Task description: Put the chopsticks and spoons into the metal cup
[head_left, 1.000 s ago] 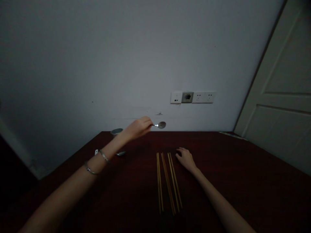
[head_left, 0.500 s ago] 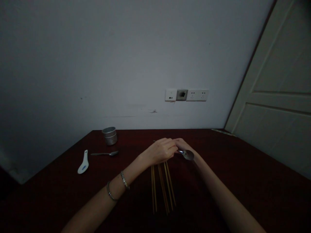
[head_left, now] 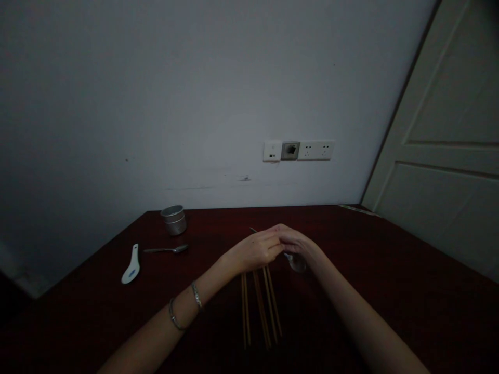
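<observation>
My left hand (head_left: 259,252) is closed, with bent fingers, around a metal spoon (head_left: 298,264) over the middle of the table. The bowl shows below my right hand, and a thin handle tip pokes out behind my left knuckles. My right hand (head_left: 293,239) meets the left one, its fingers curled onto the spoon and partly hidden. Below the hands several wooden chopsticks (head_left: 268,301) lie in loose pairs pointing toward me, their far ends covered by my left hand.
On the left of the dark red table (head_left: 218,223) stand a metal cup (head_left: 174,220), a fork-like metal utensil (head_left: 167,250) lying flat, and a white ceramic spoon (head_left: 131,266). A wall with sockets (head_left: 298,150) rises behind; a pale door (head_left: 448,156) is at right.
The spoon's bowl has turned and dropped a little, now partly under my right hand. My right hand has shifted over it, closer to the left. The chopsticks lie as before.
</observation>
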`<state>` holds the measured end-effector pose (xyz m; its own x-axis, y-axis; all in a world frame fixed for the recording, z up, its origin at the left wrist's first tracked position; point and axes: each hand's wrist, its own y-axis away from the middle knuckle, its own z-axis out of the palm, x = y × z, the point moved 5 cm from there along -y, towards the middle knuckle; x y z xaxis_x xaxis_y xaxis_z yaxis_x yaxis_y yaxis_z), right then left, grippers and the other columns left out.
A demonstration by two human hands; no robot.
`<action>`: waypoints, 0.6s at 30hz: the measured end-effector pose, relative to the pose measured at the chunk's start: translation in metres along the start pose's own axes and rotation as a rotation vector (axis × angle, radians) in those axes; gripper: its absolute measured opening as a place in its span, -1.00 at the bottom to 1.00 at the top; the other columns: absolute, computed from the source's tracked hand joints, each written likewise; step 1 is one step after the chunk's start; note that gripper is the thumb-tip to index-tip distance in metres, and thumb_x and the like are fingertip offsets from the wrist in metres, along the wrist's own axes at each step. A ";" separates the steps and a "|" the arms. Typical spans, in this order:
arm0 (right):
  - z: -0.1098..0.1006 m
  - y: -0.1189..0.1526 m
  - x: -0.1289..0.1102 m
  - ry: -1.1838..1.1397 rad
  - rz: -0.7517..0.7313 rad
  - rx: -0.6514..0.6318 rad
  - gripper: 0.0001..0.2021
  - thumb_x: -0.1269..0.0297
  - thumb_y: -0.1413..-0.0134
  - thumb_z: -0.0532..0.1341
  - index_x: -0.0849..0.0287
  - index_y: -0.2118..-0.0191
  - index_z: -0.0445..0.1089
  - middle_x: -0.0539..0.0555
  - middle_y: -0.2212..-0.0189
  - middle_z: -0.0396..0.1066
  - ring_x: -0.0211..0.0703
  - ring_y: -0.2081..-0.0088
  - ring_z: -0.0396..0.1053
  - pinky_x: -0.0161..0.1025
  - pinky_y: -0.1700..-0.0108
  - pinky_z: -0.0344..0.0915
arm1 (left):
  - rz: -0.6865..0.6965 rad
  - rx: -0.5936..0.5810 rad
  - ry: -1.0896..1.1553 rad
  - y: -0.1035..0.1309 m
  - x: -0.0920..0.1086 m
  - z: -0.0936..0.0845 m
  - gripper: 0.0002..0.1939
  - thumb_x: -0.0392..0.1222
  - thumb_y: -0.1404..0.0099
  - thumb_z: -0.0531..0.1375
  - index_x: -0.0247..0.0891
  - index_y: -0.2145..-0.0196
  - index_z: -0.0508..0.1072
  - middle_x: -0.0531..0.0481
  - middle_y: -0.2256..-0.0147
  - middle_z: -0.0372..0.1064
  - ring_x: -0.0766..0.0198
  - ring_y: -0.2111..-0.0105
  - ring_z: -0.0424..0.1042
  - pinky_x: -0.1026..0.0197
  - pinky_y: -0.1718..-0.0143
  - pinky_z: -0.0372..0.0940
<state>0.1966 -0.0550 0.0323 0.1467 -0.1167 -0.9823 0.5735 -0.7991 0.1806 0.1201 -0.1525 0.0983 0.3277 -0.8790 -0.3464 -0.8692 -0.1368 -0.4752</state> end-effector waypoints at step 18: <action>-0.049 0.026 0.035 -0.094 0.161 0.528 -0.91 0.42 0.15 0.31 0.34 0.47 0.41 0.01 0.68 0.40 -0.34 0.63 0.35 -0.42 0.55 0.38 | -0.647 0.158 0.372 0.071 -0.101 0.030 -0.81 -0.23 -0.22 0.08 -0.29 0.31 0.47 -0.06 0.34 0.44 0.28 0.31 0.38 0.23 0.22 0.25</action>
<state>0.2563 -0.0511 0.0049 0.1123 -0.2942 -0.9491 0.0646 -0.9510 0.3024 0.0363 -0.0598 0.0752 0.5827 -0.7457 0.3230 -0.4735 -0.6346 -0.6108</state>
